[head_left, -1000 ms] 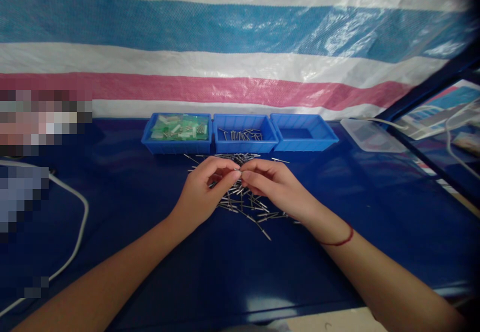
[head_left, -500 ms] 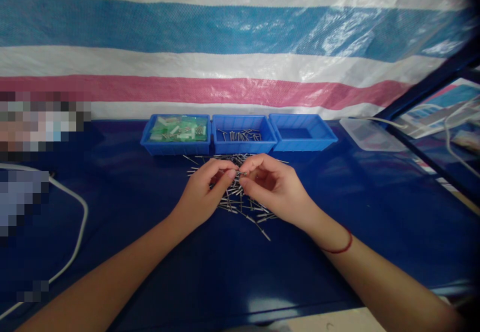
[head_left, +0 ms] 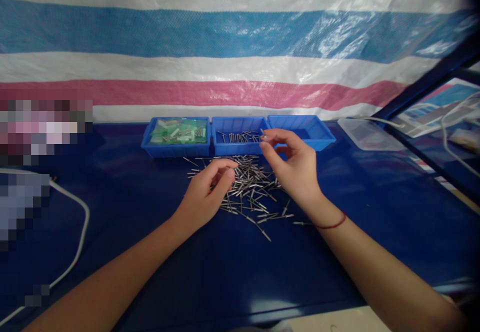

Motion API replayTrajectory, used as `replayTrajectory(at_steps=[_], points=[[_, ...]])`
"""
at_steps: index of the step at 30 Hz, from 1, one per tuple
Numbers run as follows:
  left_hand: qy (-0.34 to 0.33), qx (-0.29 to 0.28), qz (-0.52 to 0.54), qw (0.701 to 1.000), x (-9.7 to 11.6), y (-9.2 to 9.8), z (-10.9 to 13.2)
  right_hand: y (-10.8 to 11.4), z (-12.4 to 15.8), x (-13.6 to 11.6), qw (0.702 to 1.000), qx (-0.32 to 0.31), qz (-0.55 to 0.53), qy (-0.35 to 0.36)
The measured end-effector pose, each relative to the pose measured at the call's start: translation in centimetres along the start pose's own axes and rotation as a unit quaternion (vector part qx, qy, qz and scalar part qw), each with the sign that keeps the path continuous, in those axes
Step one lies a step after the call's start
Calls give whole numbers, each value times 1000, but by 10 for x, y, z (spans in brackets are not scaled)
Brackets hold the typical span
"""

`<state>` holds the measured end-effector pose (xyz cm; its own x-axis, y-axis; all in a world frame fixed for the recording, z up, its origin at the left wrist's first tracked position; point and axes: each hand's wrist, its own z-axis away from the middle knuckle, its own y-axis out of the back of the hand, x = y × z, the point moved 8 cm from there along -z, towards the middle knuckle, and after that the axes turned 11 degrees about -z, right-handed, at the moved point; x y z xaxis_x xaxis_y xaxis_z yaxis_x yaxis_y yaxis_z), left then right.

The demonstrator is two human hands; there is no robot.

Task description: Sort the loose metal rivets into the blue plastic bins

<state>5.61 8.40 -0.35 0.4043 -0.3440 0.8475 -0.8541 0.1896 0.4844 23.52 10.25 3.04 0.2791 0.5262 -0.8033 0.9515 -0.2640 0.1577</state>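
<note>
Between the thumb and fingertips of my right hand (head_left: pixel 294 159) is a small metal blind rivet (head_left: pixel 263 134), held above the front right corner of the middle blue bin (head_left: pixel 240 148). My left hand (head_left: pixel 204 187) hovers at the left side of the pile of blind rivets (head_left: pixel 249 174), its thumb and index finger curved a little apart with nothing visible between them. The pile spreads over the dark blue table in front of the bins. More rivets lie inside the middle bin.
The left blue bin (head_left: pixel 176 149) holds a green bag with rivets and pale pieces. The right blue bin (head_left: pixel 324 139) is partly behind my right hand. A clear plastic lid (head_left: pixel 369 134) lies farther right. A white cable (head_left: pixel 84 227) runs along the left; a striped sheet (head_left: pixel 240 34) hangs behind.
My right hand has left my left hand and moved up and right to the middle bin, carrying the rivet. The left hand has stayed by the pile, and more of the pile shows.
</note>
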Motion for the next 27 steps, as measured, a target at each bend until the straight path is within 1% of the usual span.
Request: replayTrajectory(at_steps=[3, 5, 7, 9, 11, 13, 15, 18, 21, 24, 27], points=[[-21, -12, -59, 998, 6, -2, 0, -2, -7, 12, 996, -55, 64, -10], [-53, -14, -106, 993, 13, -2, 1, 3, -8, 11, 996, -51, 75, -10], [-99, -17, -148, 984, 22, -4, 2, 9, -7, 6, 997, -31, 70, -10], [-150, -30, -186, 971, 29, -8, 4, 13, -6, 2, 998, -15, 56, -20], [-191, -51, -226, 954, 33, -15, 6, 13, -4, 1, 998, -14, 45, -31], [-223, -75, -269, 934, 35, -23, 9, 9, -2, -1, 998, -26, 48, -24], [-247, -99, -309, 913, 36, -31, 11, 3, 1, -5, 997, -49, 58, -2], [-260, -120, -355, 890, 39, -41, 13, -4, 4, -13, 994, -74, 76, 31], [-256, -127, -388, 876, 41, -47, 13, -7, 6, -19, 991, -84, 89, 50], [-247, -132, -408, 869, 40, -48, 14, -9, 7, -21, 990, -93, 94, 55], [-239, -133, -413, 869, 39, -46, 13, -10, 8, -22, 989, -100, 98, 58]])
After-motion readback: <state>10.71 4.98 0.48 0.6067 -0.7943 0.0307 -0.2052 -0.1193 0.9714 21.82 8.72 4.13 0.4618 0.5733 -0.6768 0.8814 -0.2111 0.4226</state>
